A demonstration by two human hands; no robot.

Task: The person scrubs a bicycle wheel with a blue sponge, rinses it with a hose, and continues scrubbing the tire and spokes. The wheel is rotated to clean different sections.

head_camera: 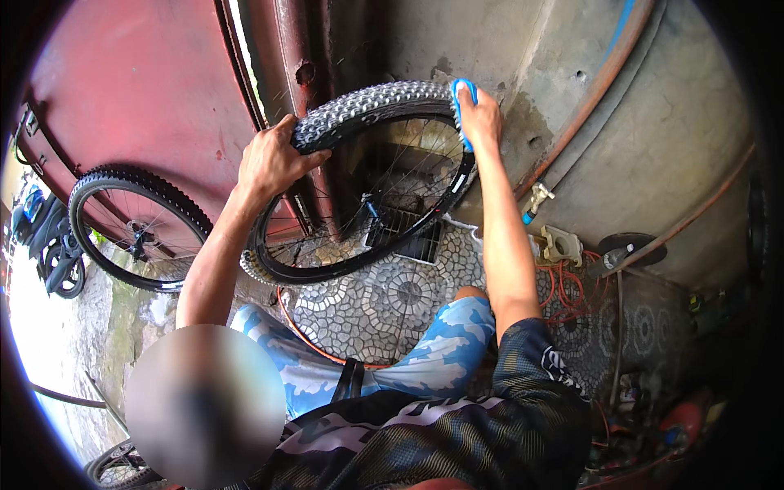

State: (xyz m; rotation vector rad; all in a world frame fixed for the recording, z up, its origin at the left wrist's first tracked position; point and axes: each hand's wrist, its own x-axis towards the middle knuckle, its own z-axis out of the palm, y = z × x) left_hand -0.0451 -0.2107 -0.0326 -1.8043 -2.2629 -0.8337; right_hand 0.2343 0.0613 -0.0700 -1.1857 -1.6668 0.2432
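My left hand (278,156) grips the knobby tyre of a bicycle wheel (373,107) at its upper left, with the thumb over the near sidewall. The tyre's upper tread is wet and has whitish suds on it. At the upper right of the tyre, my right hand (481,119) holds a blue scrubbing brush (464,104), its bristles against the tread and sidewall. The wheel is tilted in front of me, with its spokes and blue-ended hub (371,207) over a floor drain grate (416,236).
A second bicycle wheel (139,229) leans by the red metal gate (153,79). Right of my forearm are a wall tap (539,199), a beige plastic piece (561,245) and a coiled orange hose (566,288). Parked motorcycles (52,245) stand at far left.
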